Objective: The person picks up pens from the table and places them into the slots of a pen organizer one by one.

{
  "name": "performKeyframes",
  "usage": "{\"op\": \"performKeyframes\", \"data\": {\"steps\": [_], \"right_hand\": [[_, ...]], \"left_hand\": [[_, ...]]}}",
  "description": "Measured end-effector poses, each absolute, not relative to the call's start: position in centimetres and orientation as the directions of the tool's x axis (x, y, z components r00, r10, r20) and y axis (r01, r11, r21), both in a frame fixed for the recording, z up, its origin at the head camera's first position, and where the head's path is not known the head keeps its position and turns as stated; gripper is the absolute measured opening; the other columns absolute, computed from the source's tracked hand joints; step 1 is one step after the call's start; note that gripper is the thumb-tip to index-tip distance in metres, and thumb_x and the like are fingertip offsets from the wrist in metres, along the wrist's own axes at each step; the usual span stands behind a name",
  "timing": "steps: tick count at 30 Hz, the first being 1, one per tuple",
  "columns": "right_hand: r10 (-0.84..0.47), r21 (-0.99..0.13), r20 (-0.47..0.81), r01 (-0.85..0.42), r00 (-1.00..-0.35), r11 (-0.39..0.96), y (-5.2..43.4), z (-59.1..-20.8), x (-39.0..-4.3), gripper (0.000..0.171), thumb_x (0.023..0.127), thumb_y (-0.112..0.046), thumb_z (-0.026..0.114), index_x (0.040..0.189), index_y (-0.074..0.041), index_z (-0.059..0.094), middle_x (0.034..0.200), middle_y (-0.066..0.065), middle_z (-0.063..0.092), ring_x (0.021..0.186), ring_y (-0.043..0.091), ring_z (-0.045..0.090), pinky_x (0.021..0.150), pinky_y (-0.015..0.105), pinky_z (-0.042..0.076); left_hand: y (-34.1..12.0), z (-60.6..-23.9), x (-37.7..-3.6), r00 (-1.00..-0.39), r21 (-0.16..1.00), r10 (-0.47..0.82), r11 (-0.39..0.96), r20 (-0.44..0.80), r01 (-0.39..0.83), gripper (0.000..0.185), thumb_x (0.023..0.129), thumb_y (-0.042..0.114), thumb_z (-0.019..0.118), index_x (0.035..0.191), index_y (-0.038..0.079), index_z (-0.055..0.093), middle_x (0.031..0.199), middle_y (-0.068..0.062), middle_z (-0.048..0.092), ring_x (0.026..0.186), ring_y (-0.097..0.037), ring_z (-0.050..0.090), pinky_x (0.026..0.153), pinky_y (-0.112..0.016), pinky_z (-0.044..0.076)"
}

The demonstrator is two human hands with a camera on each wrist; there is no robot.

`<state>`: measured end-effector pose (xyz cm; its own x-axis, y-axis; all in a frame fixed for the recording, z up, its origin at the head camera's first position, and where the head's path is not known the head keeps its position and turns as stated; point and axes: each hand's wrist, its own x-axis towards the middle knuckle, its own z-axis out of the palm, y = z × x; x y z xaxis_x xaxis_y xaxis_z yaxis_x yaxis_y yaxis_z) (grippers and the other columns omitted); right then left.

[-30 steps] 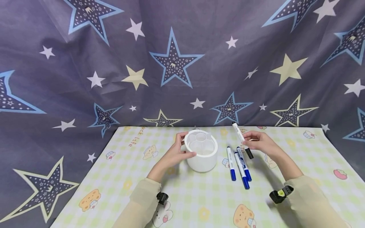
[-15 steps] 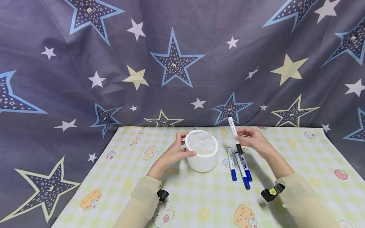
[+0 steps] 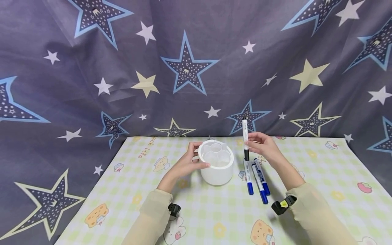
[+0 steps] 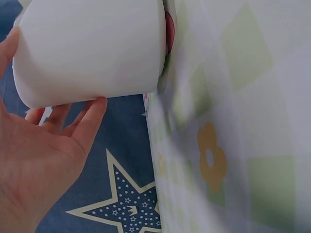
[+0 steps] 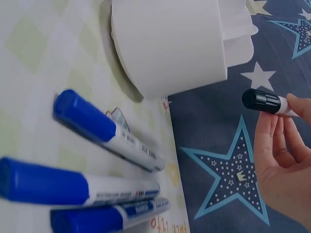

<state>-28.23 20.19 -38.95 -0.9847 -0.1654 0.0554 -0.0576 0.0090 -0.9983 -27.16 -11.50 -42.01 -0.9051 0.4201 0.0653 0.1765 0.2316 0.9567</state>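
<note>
Altogether one holder (image 3: 216, 163), three blue markers (image 3: 258, 178), seemingly one black-capped marker (image 3: 245, 139).

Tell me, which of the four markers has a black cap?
The marker held upright in the right hand. The three markers lying on the mat all have blue caps.

Three markers (image 3: 256, 178) lie on the mat (image 3: 122, 177) just right of the holder (image 3: 216, 166).
</note>
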Motion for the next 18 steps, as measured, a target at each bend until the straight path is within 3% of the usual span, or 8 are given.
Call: {"op": "performKeyframes", "data": {"steps": [18], "right_hand": [[-0.149, -0.993, 0.091, -0.077, -0.985, -0.091, 17.3, -38.8, -28.7, 0.02, 0.094, -0.002, 0.064, 0.108, -0.014, 0.059, 0.09, -0.011, 0.062, 0.083, 0.0, 0.066, 0.08, 0.017, 0.061]], "left_hand": [[-11.6, -42.0, -27.4, -0.898, 0.958, 0.434, 0.222, 0.07, 0.182, 0.081, 0.084, 0.009, 0.078, 0.146, 0.013, 0.025, 0.151, -0.012, 0.036, 0.137, -0.032, 0.045, 0.116, -0.047, 0.043]]}}
